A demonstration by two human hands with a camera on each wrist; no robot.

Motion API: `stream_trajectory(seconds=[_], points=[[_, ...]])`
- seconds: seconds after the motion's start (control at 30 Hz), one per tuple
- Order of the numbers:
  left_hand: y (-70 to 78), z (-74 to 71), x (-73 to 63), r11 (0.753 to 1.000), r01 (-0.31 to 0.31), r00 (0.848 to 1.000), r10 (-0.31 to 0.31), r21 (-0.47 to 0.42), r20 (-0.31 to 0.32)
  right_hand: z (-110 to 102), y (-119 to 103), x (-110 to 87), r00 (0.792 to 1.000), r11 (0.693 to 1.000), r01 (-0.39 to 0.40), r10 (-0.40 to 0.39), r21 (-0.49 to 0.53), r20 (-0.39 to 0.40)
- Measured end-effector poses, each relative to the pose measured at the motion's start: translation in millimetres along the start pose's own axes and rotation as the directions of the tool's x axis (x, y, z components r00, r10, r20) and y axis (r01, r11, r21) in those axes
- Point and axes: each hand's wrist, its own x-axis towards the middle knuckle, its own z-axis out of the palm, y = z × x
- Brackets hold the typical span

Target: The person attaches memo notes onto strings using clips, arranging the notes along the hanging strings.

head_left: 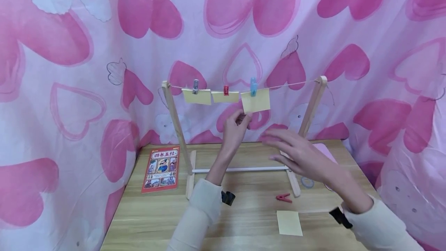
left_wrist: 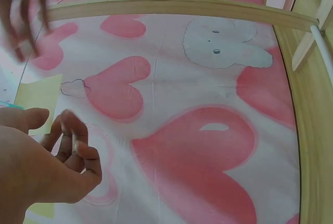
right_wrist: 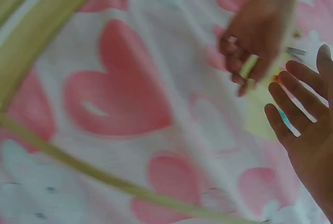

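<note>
wood-grained and pale, the desk (head_left: 244,227) is carrying a loose yellow note (head_left: 289,223) toward its near side, and a red clothespin (head_left: 284,197) is lying just beyond it. farther back on the right, a grey-blue ring (head_left: 307,182) is resting near one side of a wooden frame (head_left: 312,107), and a pink item (head_left: 325,152) is showing only partly behind the right forearm (head_left: 348,189). on the left, outside the frame, a red book (head_left: 162,169) is lying cover up, while a white rod (head_left: 244,169) is running across the frame's base. of the two hands, the right hand (head_left: 296,150) is hovering open with its fingers apart, holding nothing. the left hand (head_left: 237,125) is bending its fingers and thumb at the lower edge of the hanging note (head_left: 258,103) under the blue clip (head_left: 253,86); whether it is pinching that paper, i cannot tell. that note is dangling from a string (head_left: 289,85) stretching across the frame's top. to its left, a middle note (head_left: 217,97) is hanging under a red clip (head_left: 226,90), and a left note (head_left: 202,98) is hanging under a grey clip (head_left: 196,87). behind everything, pink heart-patterned fabric (head_left: 150,7) is draping in folds.
</note>
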Motion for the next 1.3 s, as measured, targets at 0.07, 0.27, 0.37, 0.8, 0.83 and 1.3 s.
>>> stream_trajectory(seconds=[0.07, 0.27, 0.37, 0.8, 0.83, 1.3], points=[[-1.8, -0.2, -0.6, 1.0, 0.009, 1.0, -0.008, -0.001, 0.018, 7, 0, -19.8, 0.999, 0.999, -0.045, 0.045, -0.012, 0.029], [-20.3, 0.2, -12.7, 0.998, 0.052, 0.995, -0.048, -0.038, 0.089, 23, -2, -74.9, 0.982, 0.985, -0.173, 0.174, -0.022, 0.067], [-45.2, 4.0, -29.2, 0.997, 0.075, 0.992, -0.075, 0.007, 0.1, 30, -3, -99.2, 0.972, 0.975, -0.224, 0.224, -0.014, 0.068], [-208.0, 45.7, -169.0, 0.929, -0.132, 0.957, 0.028, 0.345, 0.29, 61, -16, -159.5, 0.89, 0.893, -0.45, 0.449, -0.018, 0.082], [-200.6, 48.1, -178.6, 0.927, -0.101, 0.953, -0.015, 0.362, 0.302, 64, -17, -161.7, 0.885, 0.889, -0.457, 0.457, -0.026, 0.085], [-218.5, 81.6, -230.4, 0.673, -0.222, 0.942, -0.037, 0.706, 0.332, 95, -17, -181.1, 0.841, 0.839, -0.54, 0.536, 0.07, 0.065]])
